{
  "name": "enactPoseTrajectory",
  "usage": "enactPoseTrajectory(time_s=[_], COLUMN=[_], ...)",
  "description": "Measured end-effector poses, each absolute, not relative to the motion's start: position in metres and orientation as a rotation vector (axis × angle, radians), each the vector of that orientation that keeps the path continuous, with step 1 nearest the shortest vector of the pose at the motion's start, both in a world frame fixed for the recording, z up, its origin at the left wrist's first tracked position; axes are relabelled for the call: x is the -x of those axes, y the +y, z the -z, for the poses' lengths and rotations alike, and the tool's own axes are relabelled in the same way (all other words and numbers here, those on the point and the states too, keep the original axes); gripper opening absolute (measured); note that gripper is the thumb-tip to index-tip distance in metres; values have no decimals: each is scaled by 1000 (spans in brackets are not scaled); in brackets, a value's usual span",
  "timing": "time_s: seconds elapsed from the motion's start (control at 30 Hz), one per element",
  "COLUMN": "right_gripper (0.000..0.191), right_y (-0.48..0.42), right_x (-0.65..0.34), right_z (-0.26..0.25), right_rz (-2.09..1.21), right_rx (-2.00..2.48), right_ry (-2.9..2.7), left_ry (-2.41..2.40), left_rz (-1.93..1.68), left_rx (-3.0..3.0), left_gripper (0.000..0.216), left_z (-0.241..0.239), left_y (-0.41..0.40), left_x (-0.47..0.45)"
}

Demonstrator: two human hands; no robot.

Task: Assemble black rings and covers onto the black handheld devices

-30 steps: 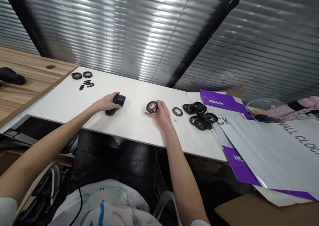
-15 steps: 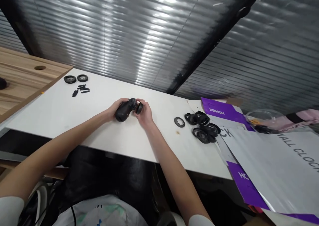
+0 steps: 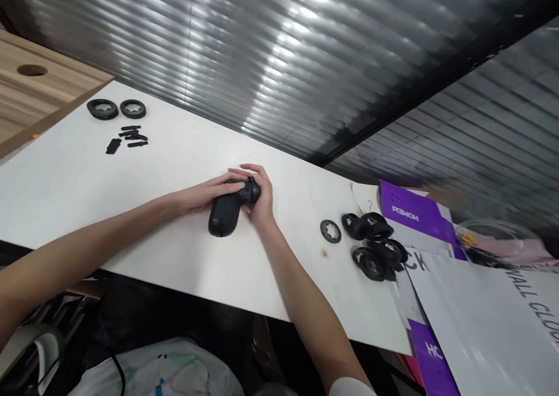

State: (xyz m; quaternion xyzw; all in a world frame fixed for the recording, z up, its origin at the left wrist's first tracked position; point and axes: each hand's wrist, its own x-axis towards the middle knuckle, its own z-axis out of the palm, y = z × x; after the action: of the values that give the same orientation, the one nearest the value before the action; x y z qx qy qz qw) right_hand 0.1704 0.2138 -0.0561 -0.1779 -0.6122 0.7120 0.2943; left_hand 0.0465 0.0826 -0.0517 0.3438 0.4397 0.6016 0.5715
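A black handheld device [image 3: 225,215] with a thick rounded body and a bent cylindrical head is held over the middle of the white table; its exact kind does not show. My left hand [image 3: 213,191] wraps its body from the left, fingers lying over the top. Around the head's end, my right hand [image 3: 263,198] grips a round black cap [image 3: 254,190], which now sits against the head. The fingers partly hide where the two parts meet.
Several black rings [image 3: 373,241] lie heaped on the white table [image 3: 174,256] at right, beside a flat notched ring [image 3: 331,231]. Two rings [image 3: 133,109] and several small black strips [image 3: 131,135] lie far left. Purple-and-white packaging [image 3: 480,303] covers the right side; a corrugated metal wall [image 3: 244,52] stands behind.
The cap in my right hand was apart from the device's head and is now against it. My left fingers have shifted over the device. The camera view has turned and tilted somewhat.
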Motion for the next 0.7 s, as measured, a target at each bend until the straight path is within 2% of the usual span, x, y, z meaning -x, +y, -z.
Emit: enactPoseTrajectory(time_s=[0.23,0.47,0.7], right_gripper=[28,32,35], right_y=[206,201,204], right_x=[-179,-181,-184], right_z=[57,55,51], right_rz=[-1800,-1745,-1797], right_rx=[404,370,398], right_ry=[-1608,-1644,-1723], left_ry=[1049,1055,1054], left_rz=[-1350,-1332,-1309], left_rx=[-703,-717,-808], left_gripper=[52,68,64], left_z=[50,44,45], left_y=[77,75,75], left_x=[-47,-49,-51])
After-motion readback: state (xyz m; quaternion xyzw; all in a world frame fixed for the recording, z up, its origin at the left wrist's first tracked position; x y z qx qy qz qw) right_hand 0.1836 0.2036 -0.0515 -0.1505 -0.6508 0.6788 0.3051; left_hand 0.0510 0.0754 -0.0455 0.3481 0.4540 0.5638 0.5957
